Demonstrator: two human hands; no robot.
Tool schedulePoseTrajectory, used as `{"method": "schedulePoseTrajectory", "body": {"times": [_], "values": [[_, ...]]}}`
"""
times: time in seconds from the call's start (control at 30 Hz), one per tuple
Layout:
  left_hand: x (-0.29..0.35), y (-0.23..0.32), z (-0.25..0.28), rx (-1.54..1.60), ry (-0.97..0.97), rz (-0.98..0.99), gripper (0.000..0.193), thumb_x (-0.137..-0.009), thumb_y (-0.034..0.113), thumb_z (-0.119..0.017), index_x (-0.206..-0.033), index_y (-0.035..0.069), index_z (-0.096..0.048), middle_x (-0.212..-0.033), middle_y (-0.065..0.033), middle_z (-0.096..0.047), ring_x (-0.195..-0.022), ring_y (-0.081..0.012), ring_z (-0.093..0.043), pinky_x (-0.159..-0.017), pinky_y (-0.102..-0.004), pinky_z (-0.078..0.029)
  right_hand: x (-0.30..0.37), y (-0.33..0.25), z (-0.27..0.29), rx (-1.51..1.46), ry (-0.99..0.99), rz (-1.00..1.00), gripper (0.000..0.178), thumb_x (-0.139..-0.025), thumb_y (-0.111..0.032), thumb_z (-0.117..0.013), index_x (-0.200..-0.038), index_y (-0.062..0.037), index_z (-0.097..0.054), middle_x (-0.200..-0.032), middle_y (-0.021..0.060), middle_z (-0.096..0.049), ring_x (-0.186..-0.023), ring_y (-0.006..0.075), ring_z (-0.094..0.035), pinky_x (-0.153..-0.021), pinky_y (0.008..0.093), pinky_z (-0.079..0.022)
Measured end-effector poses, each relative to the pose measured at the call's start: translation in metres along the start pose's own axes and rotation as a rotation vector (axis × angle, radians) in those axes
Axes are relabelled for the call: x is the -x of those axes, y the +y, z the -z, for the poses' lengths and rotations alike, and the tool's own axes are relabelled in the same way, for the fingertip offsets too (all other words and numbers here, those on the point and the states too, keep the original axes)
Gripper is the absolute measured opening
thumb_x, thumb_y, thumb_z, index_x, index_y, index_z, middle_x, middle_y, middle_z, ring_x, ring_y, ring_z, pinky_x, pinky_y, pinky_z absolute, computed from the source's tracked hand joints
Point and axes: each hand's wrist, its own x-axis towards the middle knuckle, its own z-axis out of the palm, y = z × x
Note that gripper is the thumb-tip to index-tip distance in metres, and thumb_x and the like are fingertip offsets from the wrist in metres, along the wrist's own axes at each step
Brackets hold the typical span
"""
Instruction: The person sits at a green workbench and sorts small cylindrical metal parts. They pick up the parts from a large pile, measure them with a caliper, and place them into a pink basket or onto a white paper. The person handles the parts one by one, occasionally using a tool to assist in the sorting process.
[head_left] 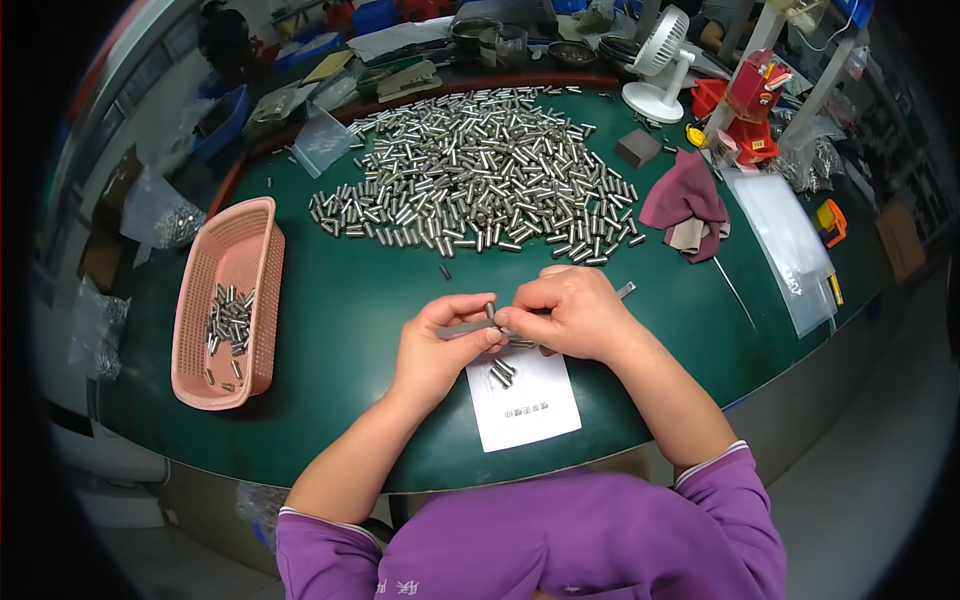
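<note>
A flat grey gauge bar (462,328) is pinched in the left hand (436,350) fingers while a small steel pin (490,311) is gripped by the right hand (566,312) above the white paper sheet (527,405) on the green desk (350,330).

The right hand (572,312) covers most of whatever it's pinching, so that part can't be made out. The print on the paper (525,405) is too tiny, and the fisheye rim blacks out the corners.

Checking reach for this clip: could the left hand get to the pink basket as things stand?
Probably yes. The pink basket sits on the left hand's side, with only bare green table between them, though that hand currently pinches a small metal bar.
</note>
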Motion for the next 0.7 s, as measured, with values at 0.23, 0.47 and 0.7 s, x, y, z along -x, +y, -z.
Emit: {"method": "schedulePoseTrajectory", "body": {"times": [0.23, 0.47, 0.7], "values": [[-0.007, -0.002, 0.011, 0.150, -0.020, -0.002, 0.037, -0.087, -0.005, -0.068, -0.123, -0.002, -0.059, -0.105, -0.0157, -0.069, -0.088, -0.0188, -0.070, -0.081, -0.0291, -0.058, 0.002, 0.027, 0.041, 0.013, -0.020, -0.160, 0.030, -0.082, -0.037, -0.072, -0.069, -0.0100, -0.071, -0.062, 0.0070, -0.064, -0.061, 0.0257, -0.063, -0.056, 0.0364, -0.049], [-0.002, -0.004, 0.000, 0.106, -0.031, 0.061, 0.038, -0.089, -0.004, -0.066, -0.125, -0.001, -0.058, -0.106, -0.0146, -0.069, -0.089, -0.0193, -0.070, -0.081, -0.0292, -0.059, -0.001, 0.001, -0.001, -0.010, 0.000, -0.012, 0.030, -0.084, -0.039, -0.068, -0.070, -0.0125, -0.071, -0.060, 0.0057, -0.063, -0.066, 0.0255, -0.063, -0.061, 0.0394, -0.050], [-0.006, -0.007, 0.006, 0.158, -0.069, 0.044, 0.037, -0.090, -0.004, -0.064, -0.127, -0.001, -0.058, -0.106, -0.0151, -0.069, -0.090, -0.0191, -0.070, -0.081, -0.0292, -0.059, 0.002, 0.015, 0.016, -0.030, -0.069, -0.091, 0.031, -0.084, -0.038, -0.069, -0.071, -0.0112, -0.072, -0.059, 0.0065, -0.061, -0.063, 0.0258, -0.061, -0.058, 0.0391, -0.048]]}}
